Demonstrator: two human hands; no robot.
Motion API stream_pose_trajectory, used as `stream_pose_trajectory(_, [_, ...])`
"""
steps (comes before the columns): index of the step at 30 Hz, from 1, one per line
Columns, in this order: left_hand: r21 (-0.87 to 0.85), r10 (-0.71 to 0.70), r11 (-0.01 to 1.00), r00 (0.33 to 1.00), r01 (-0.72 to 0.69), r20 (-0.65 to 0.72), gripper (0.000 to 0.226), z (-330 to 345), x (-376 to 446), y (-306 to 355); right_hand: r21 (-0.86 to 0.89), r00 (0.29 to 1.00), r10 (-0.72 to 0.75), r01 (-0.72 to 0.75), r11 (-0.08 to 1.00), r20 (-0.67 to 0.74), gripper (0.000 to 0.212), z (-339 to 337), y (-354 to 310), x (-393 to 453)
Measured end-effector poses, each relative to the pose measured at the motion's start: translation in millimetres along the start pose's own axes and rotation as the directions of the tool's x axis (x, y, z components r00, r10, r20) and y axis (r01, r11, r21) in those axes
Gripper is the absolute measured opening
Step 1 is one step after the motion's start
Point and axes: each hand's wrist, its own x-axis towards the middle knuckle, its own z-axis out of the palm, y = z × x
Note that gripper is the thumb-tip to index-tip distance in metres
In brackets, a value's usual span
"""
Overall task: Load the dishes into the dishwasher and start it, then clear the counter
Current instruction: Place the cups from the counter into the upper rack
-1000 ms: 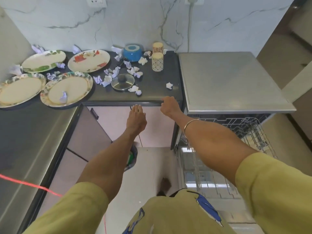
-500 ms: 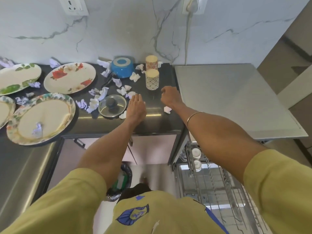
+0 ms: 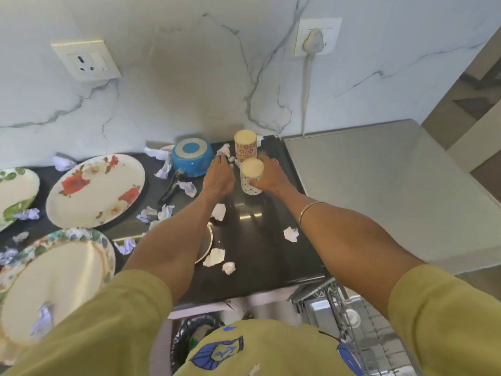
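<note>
Two patterned tumblers stand upside down at the back of the dark counter (image 3: 260, 240). My right hand (image 3: 267, 175) grips the near tumbler (image 3: 251, 176) from its right side. The far tumbler (image 3: 245, 144) stands just behind it. My left hand (image 3: 219, 178) lies flat, fingers straight, left of the near tumbler and beside an upturned blue saucepan (image 3: 192, 157). A glass pan lid (image 3: 206, 244) is half hidden under my left forearm. Floral plates (image 3: 95, 189) lie at the left. The dishwasher rack (image 3: 344, 316) shows at the lower right.
Several crumpled paper scraps (image 3: 291, 234) are strewn over the counter and plates. The dishwasher's steel top (image 3: 379, 191) adjoins the counter at the right. A plugged-in socket (image 3: 314, 36) sits on the marble wall. A lined waste bin (image 3: 189, 340) stands below the counter edge.
Both hands rose from the counter's front edge and reached across to its back. My right hand closed around the near tumbler; my left hand moved up beside the blue saucepan.
</note>
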Motion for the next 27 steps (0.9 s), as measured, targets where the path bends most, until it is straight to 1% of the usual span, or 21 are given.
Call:
stream_pose_trajectory(2, [0.010,0.012,1.000,1.000,-0.012,0.011,0.044,-2,17,1,0.015,0.999,0.001,-0.001,1.000,0.034,0.087,9,1,13])
stream_pose_trajectory(4, [0.039,0.056,0.998,0.998,-0.057,0.026,0.038,-6,30,8,0.038,0.999,-0.011,0.009,0.999,0.051,0.091,16,6,26])
stream_pose_trajectory(8, [-0.021,0.089,0.996,0.995,-0.088,0.047,0.034,-5,63,18,0.060,0.997,-0.018,0.014,0.998,0.073,0.092,12,7,32])
stream_pose_trajectory(11, [-0.062,0.084,0.995,0.994,-0.080,0.076,0.044,1,96,17,0.070,0.995,-0.005,-0.002,0.998,0.095,0.094,13,14,34])
stream_pose_trajectory(15, [-0.058,0.046,0.998,0.980,-0.036,0.193,0.070,7,127,35,0.064,0.995,-0.021,0.015,0.998,0.093,0.096,12,21,44])
stream_pose_trajectory(17, [-0.058,0.024,0.998,0.977,-0.012,0.211,0.079,14,138,42,0.048,0.993,-0.032,0.027,0.999,0.115,0.096,8,22,53])
stream_pose_trajectory(20, [-0.020,-0.027,0.999,0.983,0.031,0.181,0.085,24,149,44,0.020,0.989,-0.047,0.044,0.999,0.138,0.094,6,25,62])
stream_pose_trajectory(22, [-0.007,-0.053,0.998,0.987,0.055,0.154,0.090,31,152,43,0.027,0.990,-0.062,0.059,0.998,0.128,0.093,9,28,64])
stream_pose_trajectory(24, [-0.031,-0.058,0.998,0.991,0.062,0.125,0.091,37,153,41,0.038,0.992,-0.080,0.077,0.996,0.098,0.094,12,31,63])
stream_pose_trajectory(27, [-0.121,-0.078,0.989,0.992,0.089,0.095,0.085,36,153,42,0.045,0.992,-0.110,0.107,0.993,0.060,0.094,15,35,64])
